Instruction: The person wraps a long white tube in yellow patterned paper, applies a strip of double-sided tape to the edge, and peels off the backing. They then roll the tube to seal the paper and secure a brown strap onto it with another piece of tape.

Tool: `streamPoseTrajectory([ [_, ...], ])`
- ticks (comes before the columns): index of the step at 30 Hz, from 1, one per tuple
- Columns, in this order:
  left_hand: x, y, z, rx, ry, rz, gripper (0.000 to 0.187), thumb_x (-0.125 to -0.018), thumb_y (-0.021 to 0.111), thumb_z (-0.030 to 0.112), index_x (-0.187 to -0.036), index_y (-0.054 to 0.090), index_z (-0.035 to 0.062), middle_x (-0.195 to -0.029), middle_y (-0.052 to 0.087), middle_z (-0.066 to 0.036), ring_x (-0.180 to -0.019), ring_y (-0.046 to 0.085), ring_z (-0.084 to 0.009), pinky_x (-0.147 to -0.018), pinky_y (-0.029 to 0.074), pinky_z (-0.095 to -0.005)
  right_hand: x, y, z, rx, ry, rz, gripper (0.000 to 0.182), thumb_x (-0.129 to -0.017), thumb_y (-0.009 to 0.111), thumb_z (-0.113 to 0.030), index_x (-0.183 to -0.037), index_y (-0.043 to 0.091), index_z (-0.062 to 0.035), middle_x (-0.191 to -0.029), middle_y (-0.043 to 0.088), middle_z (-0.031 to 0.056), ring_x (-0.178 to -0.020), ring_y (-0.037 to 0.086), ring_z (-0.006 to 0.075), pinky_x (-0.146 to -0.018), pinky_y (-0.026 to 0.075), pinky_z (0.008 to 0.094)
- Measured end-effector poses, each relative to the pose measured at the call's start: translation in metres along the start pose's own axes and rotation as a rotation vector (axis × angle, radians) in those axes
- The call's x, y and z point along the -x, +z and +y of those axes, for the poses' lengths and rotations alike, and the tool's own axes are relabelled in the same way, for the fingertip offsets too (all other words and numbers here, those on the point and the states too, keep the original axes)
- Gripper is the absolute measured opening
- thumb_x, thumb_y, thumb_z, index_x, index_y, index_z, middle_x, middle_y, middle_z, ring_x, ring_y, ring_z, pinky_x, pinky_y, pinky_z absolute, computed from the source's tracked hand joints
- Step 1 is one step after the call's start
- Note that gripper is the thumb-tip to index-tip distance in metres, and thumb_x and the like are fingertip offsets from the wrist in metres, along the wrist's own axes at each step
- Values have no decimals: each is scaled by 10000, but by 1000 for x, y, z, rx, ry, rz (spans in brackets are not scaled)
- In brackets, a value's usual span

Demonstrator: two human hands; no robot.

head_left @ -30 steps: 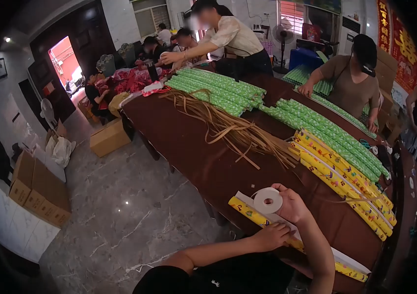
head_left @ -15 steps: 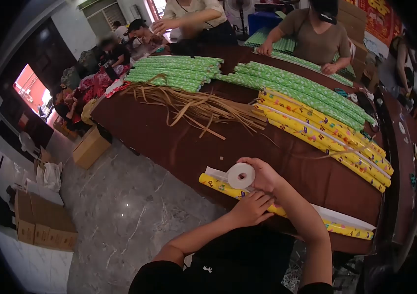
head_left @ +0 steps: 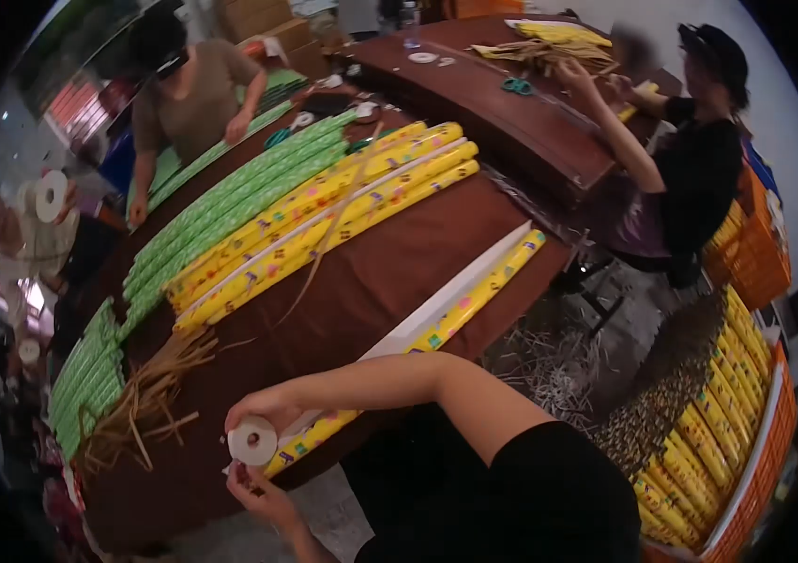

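Note:
My right hand (head_left: 272, 410) is closed around a white roll of tape (head_left: 253, 441) from above, near the left end of a yellow patterned roll of wrapping paper (head_left: 460, 324). Fingers of my left hand (head_left: 270, 499) are pinched at the tape roll's lower edge, where a small white bit of tape seems to show. The wrapping paper lies along the near edge of the brown table (head_left: 389, 286), with a white strip of its sheet showing along it. My right forearm crosses over the wrapping paper and hides part of it.
Yellow rolls (head_left: 324, 225) and green rolls (head_left: 230, 206) lie across the table beside brown strips (head_left: 141, 403). A co-worker (head_left: 188, 103) stands beyond; another person (head_left: 699, 150) sits at a second table (head_left: 511, 122). An orange crate (head_left: 774, 450) of yellow rolls stands at right.
The view has swung to the right, bringing the second table and orange crate into sight. My left hand has gone from beside my right wrist to the tape roll's edge.

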State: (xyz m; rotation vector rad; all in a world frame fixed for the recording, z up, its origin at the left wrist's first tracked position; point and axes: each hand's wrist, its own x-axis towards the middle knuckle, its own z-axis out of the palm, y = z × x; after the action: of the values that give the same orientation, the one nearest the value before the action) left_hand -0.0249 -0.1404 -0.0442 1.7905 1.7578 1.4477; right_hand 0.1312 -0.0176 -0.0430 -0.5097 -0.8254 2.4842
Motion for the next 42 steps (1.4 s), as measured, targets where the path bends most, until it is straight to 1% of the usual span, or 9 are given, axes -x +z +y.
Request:
streamPoseTrajectory([
  [2,-11,-3,-11,91,-166,22,318,-1030,493,227,-1247,522,-2,-1133,594,-159,-1002,605,-230,-836,507,-334,-9,-9,3,-16,24,-95,292,-918,593,-314,-1146,563,-133,-1163,577,74,-1075,574,246,-932,481,507],
  [5,-24,-11,-26,150,-219,-18,353,-1034,479,247,-1282,505,-3,-1161,595,-157,-1043,599,-230,-873,499,-334,-19,-16,5,-4,-12,-224,328,-929,614,-283,-1190,469,-146,-1279,472,74,-1186,486,291,-935,463,585],
  [16,-47,8,-7,359,-410,-94,348,-1030,486,224,-1293,506,-2,-1169,592,-147,-1030,605,-219,-860,503,-327,-7,-10,-1,80,-73,-242,275,-925,633,-249,-1160,516,-167,-1213,501,58,-1149,468,253,-905,438,602],
  [22,-47,-26,-9,413,-543,10,340,-1030,483,208,-1296,506,-1,-1169,588,-143,-1006,613,-213,-840,513,-327,-5,-6,1,30,-58,-172,308,-931,605,-247,-1199,512,-128,-1199,523,72,-1143,522,256,-877,504,540],
  [24,-51,-30,-10,163,-343,-90,322,-1014,501,149,-1296,521,-3,-1167,588,-131,-979,605,-177,-815,507,-303,0,-2,2,-1,-63,-169,302,-931,603,-232,-1202,524,-122,-1175,548,68,-1121,552,243,-891,509,498],
  [26,-59,-31,4,345,-240,-52,313,-986,528,78,-1288,533,-5,-1157,593,-119,-978,588,-147,-810,492,-282,3,-3,1,-40,-4,-144,295,-929,605,-215,-1196,535,-111,-1176,562,59,-1112,566,219,-892,510,467],
  [30,-88,-31,19,264,-41,-26,308,-951,572,17,-1258,564,-8,-1101,618,-71,-958,565,-116,-837,461,-252,10,1,-7,-15,-53,-194,339,-924,583,-228,-1234,507,-112,-1190,570,59,-1113,578,193,-926,481,401],
  [36,-99,-32,37,393,-230,-89,285,-943,585,14,-1225,611,-20,-1005,609,-31,-915,555,-93,-833,451,-239,25,8,-22,-140,-235,-240,378,-917,580,-244,-1267,493,-130,-1216,569,56,-1123,583,206,-932,484,403],
  [42,-86,-31,8,289,-347,-265,170,-917,644,58,-1040,671,-57,-894,662,-55,-820,597,-111,-749,479,-252,17,3,-13,-86,-271,-221,324,-908,591,-223,-1214,543,-128,-1204,569,49,-1124,567,200,-916,494,411],
])
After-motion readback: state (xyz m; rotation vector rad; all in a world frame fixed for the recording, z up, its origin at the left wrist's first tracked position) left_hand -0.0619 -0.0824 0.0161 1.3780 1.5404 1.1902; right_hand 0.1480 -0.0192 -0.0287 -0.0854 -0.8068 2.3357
